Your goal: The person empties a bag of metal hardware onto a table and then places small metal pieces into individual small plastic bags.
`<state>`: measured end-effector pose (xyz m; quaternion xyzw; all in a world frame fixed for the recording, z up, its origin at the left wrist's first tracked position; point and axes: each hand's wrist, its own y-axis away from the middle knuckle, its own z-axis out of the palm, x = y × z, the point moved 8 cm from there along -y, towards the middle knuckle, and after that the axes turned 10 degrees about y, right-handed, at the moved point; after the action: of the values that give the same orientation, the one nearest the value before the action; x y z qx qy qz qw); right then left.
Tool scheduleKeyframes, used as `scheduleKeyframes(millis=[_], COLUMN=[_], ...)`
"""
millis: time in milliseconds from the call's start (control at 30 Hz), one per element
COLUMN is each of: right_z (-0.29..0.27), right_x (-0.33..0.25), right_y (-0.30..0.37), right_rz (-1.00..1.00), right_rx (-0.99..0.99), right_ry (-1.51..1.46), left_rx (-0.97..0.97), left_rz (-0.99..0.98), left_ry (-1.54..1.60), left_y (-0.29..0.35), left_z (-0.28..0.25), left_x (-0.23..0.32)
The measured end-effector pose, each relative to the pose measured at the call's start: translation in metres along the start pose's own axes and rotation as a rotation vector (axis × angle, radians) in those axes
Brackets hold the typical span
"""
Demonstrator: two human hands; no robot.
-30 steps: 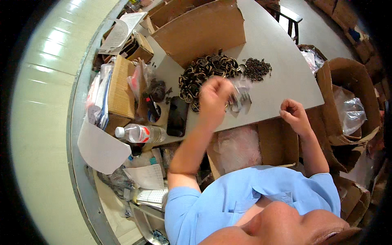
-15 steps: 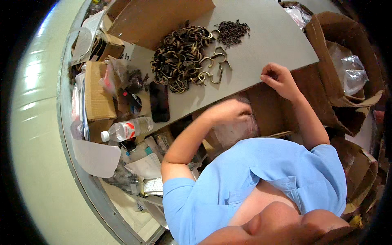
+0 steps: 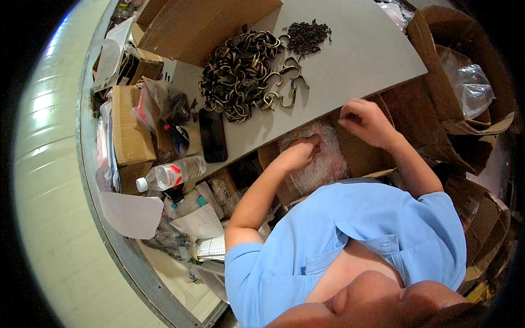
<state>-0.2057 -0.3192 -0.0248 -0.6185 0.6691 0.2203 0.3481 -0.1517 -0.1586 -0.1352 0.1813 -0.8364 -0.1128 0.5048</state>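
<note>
Our left hand (image 3: 301, 153): over the plastic (image 3: 329, 164), grip unclear | our right hand (image 3: 367, 122): curled, hold unclear, plastic to its lower left

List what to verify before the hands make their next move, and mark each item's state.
1. Left hand at the clear plastic in the box below the table: ok.
2. Left hand gripping something: cannot tell, fingertips unclear.
3. Right hand empty: cannot tell, fingers curled.
4. Metal hooks all in one tight heap: not ok, several lie loose beside it.
5. Small dark pieces heaped on the table: ok.
6. Bottle capped: ok.
</note>
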Motion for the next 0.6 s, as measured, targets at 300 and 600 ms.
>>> scheduleKeyframes(millis=[300,600], right_z=[0.064,0.037], right_x=[0.013,0.016], right_y=[0.026,0.018], right_rz=[0.164,0.394], right_rx=[-0.34,-0.102], right_ry=[-0.277,-0.787], left_rx=[0.204,0.321], left_rz=[0.15,0.187], left_ry=[0.838,1.061], left_y=[0.035,0.045], left_z=[-0.045,-0.052], left_x=[0.058,0.053])
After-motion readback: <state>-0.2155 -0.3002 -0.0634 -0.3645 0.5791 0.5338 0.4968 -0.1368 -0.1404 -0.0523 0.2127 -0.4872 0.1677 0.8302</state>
